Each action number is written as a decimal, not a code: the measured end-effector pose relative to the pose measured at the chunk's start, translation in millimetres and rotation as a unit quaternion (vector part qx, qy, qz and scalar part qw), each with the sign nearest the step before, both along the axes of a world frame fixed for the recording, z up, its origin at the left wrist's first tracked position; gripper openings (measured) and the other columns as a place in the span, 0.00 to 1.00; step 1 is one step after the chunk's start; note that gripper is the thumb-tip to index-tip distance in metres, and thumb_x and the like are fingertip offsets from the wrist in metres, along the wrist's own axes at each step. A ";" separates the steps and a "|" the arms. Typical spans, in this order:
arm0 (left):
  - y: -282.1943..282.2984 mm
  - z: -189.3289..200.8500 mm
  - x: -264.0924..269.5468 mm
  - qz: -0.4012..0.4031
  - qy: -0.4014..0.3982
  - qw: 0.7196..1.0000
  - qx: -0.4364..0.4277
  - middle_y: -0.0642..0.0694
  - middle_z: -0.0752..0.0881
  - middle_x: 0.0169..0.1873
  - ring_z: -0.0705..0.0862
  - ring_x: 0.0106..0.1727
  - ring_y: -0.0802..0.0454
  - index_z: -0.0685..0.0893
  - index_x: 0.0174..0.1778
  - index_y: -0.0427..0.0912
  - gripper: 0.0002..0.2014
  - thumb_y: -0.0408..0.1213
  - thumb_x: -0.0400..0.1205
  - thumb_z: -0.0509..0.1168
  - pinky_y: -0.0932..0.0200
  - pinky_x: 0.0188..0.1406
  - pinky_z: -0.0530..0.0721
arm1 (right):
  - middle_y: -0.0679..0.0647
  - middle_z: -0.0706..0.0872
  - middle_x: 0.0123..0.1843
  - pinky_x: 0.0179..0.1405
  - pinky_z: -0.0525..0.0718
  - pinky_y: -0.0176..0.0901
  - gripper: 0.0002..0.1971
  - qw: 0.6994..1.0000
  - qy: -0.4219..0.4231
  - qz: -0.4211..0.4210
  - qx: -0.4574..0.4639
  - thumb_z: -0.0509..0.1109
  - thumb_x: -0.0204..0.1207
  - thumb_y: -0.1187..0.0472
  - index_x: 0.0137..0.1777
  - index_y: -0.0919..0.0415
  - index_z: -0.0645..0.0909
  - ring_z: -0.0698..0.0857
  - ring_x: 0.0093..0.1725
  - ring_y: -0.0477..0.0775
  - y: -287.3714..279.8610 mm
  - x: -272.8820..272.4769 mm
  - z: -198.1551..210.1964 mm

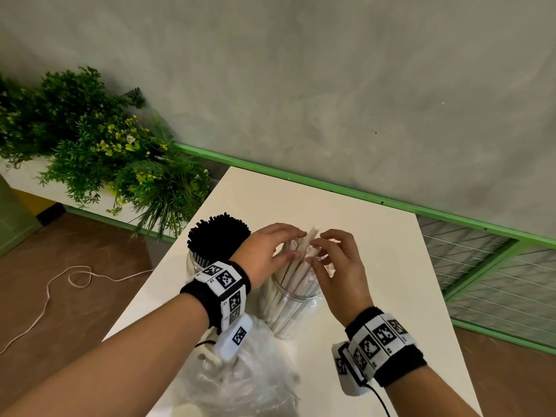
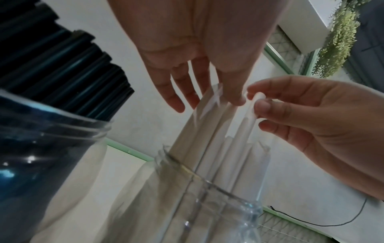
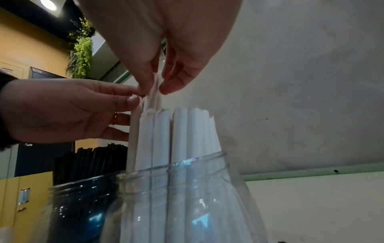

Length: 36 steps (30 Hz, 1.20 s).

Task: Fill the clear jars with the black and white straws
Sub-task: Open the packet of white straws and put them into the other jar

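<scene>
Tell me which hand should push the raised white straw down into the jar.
Right. The right hand already pinches the raised white straw near its top, above the jar; the left hand only steadies the neighbouring white straws with straight fingers.

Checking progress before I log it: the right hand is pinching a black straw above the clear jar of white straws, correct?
Not quite. The right hand pinches a white paper-wrapped straw, not a black one, above the clear jar of white straws. The left wrist view shows it.
</scene>
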<state>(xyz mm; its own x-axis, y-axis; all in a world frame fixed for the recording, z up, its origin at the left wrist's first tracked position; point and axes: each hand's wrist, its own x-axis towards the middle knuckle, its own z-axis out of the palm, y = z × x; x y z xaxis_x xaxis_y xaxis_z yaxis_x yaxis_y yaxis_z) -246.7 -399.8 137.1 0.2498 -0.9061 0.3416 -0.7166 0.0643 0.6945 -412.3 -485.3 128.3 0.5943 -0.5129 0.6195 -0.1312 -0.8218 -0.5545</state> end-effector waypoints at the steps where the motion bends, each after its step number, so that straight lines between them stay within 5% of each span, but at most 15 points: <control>1: -0.4 -0.7 2.2 -0.002 -0.003 1.000 0.003 0.53 0.81 0.64 0.78 0.64 0.60 0.82 0.66 0.48 0.18 0.39 0.79 0.69 0.69 0.64 0.72 | 0.49 0.75 0.59 0.46 0.84 0.35 0.16 1.000 -0.008 0.002 0.013 0.73 0.73 0.75 0.59 0.63 0.81 0.82 0.44 0.42 0.9 0.7 0.0; 3: -1.1 -1.8 6.9 -0.005 -0.008 1.000 0.019 0.52 0.81 0.63 0.79 0.63 0.58 0.82 0.66 0.48 0.20 0.38 0.77 0.72 0.69 0.62 0.74 | 0.47 0.73 0.63 0.48 0.85 0.40 0.22 1.000 -0.014 -0.004 0.028 0.73 0.72 0.75 0.65 0.61 0.77 0.83 0.49 0.44 3.5 2.9 1.1; 7: 0.9 -3.7 9.0 -0.005 -0.022 0.997 0.070 0.52 0.79 0.63 0.80 0.57 0.59 0.78 0.70 0.51 0.25 0.36 0.76 0.72 0.67 0.55 0.78 | 0.54 0.70 0.76 0.72 0.72 0.38 0.31 0.998 0.065 -0.021 -0.011 0.71 0.75 0.69 0.78 0.58 0.67 0.72 0.73 0.49 1.9 7.6 -1.1; 13: 2.4 -2.5 5.7 0.038 0.008 0.999 0.020 0.54 0.83 0.55 0.85 0.46 0.60 0.85 0.59 0.51 0.11 0.42 0.81 0.67 0.64 0.53 0.82 | 0.49 0.83 0.57 0.47 0.79 0.23 0.17 0.998 0.022 -0.003 0.063 0.69 0.78 0.70 0.66 0.60 0.79 0.83 0.47 0.40 6.9 15.5 -4.8; 19: -1.0 7.5 3.6 0.078 0.000 0.995 0.055 0.57 0.80 0.47 0.85 0.43 0.58 0.87 0.50 0.52 0.06 0.43 0.79 0.67 0.66 0.48 0.78 | 0.52 0.82 0.55 0.47 0.82 0.26 0.13 0.998 -0.018 0.008 0.064 0.70 0.75 0.71 0.58 0.62 0.84 0.83 0.49 0.39 5.8 21.4 -11.9; 22: -3.3 10.3 3.7 0.072 0.002 0.993 0.089 0.57 0.80 0.47 0.84 0.42 0.57 0.86 0.50 0.53 0.07 0.44 0.79 0.66 0.63 0.50 0.79 | 0.52 0.82 0.59 0.55 0.82 0.35 0.16 0.999 0.011 -0.010 0.032 0.69 0.77 0.69 0.63 0.59 0.81 0.81 0.57 0.43 6.5 19.7 -15.0; 26: -5.4 7.8 -0.2 0.086 0.034 0.989 0.115 0.53 0.79 0.58 0.82 0.55 0.55 0.82 0.60 0.51 0.12 0.41 0.81 0.63 0.62 0.60 0.77 | 0.55 0.77 0.74 0.74 0.71 0.52 0.21 0.982 0.131 -0.055 -0.127 0.58 0.80 0.62 0.73 0.60 0.74 0.70 0.76 0.58 12.3 19.1 -28.5; 29: -3.3 2.7 -7.0 0.078 0.107 0.979 0.156 0.49 0.75 0.71 0.77 0.67 0.53 0.69 0.76 0.48 0.22 0.37 0.84 0.59 0.59 0.70 0.72 | 0.55 0.74 0.77 0.72 0.74 0.60 0.22 0.968 0.184 -0.049 -0.161 0.56 0.81 0.64 0.75 0.61 0.72 0.70 0.78 0.61 15.1 19.2 -32.8; 32: 1.1 -6.3 -8.4 0.064 0.141 0.968 0.197 0.45 0.70 0.77 0.72 0.75 0.50 0.59 0.82 0.45 0.27 0.34 0.85 0.55 0.51 0.76 0.69 | 0.58 0.64 0.83 0.78 0.66 0.58 0.26 0.961 0.224 -0.028 -0.163 0.57 0.81 0.66 0.80 0.63 0.63 0.65 0.81 0.60 13.8 18.1 -30.3; 36: 10.1 -18.4 -3.1 0.056 0.125 0.954 0.266 0.43 0.65 0.80 0.67 0.78 0.48 0.54 0.83 0.44 0.33 0.26 0.81 0.54 0.56 0.77 0.66 | 0.57 0.72 0.79 0.71 0.74 0.64 0.27 0.930 0.315 -0.008 -0.187 0.52 0.78 0.56 0.76 0.62 0.71 0.70 0.78 0.59 13.2 19.9 -18.1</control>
